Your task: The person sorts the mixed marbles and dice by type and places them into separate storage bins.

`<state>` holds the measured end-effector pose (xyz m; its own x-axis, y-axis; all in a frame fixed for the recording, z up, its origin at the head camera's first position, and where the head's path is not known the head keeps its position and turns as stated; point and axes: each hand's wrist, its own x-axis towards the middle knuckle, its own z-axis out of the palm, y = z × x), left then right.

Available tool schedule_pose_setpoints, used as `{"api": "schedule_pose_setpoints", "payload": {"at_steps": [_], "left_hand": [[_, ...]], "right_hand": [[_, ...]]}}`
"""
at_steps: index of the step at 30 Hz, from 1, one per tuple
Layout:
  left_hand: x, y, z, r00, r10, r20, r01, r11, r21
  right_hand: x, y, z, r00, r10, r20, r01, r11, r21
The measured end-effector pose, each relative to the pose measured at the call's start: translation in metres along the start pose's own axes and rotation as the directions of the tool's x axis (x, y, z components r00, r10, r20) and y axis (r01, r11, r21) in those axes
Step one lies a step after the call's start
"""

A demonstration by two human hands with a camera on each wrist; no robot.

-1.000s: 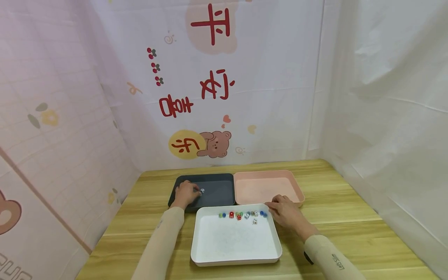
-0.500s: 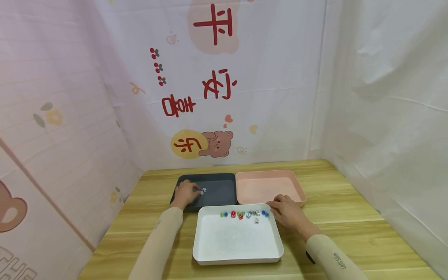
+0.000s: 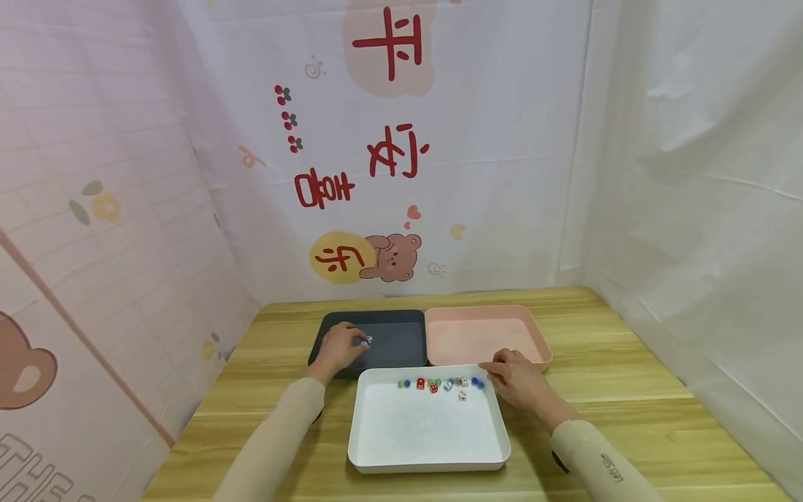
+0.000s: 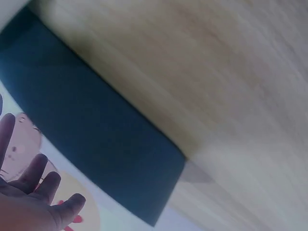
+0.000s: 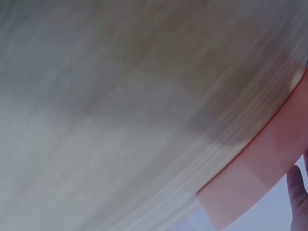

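Note:
My left hand point(image 3: 339, 347) reaches into the dark tray point(image 3: 401, 359), its thumb and index finger around a small white die point(image 3: 364, 343). A second white die point(image 3: 369, 339) lies just beyond the fingertips. In the left wrist view, the other fingers point(image 4: 48, 185) spread loosely above the tray's wall; the pinch is out of sight there. My right hand point(image 3: 519, 380) rests at the far right corner of the white tray point(image 3: 426, 446), a fingertip touching its rim. Along that tray's far side lie red dice point(image 3: 421, 383), white dice point(image 3: 462, 396) and blue beads point(image 3: 477, 383).
A pink tray point(image 3: 479, 335) stands beside the dark one, both behind the white tray on the wooden table point(image 3: 627, 418). White printed cloth point(image 3: 502, 174) hangs behind and at both sides.
The view has shifted slightly, so everything sits a little farther right. My left fingertips have moved a little forward beside the dice. My right hand stays at the white tray's corner.

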<state>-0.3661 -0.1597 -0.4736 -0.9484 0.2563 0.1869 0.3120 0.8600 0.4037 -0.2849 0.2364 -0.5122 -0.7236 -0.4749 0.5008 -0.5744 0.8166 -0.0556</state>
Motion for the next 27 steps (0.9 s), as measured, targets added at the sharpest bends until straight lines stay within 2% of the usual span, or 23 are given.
{"api": "schedule_pose_setpoints", "payload": {"at_steps": [10,21,27], "left_hand": [[-0.015,0.023,-0.008,0.990,0.130,0.048,-0.129,0.991,-0.030],[-0.027,0.050,-0.011,0.978,0.179,0.106,-0.171,0.982,-0.084],[-0.033,0.063,-0.009,0.974,0.189,0.123,-0.180,0.980,-0.080]], "right_hand": [[0.002,0.000,-0.004,0.999,-0.053,0.001,0.053,0.998,-0.037],[0.010,-0.007,-0.014,0.994,-0.032,0.106,0.038,0.998,-0.056],[0.018,-0.011,-0.022,0.982,-0.008,0.188,0.018,0.998,-0.054]]}}
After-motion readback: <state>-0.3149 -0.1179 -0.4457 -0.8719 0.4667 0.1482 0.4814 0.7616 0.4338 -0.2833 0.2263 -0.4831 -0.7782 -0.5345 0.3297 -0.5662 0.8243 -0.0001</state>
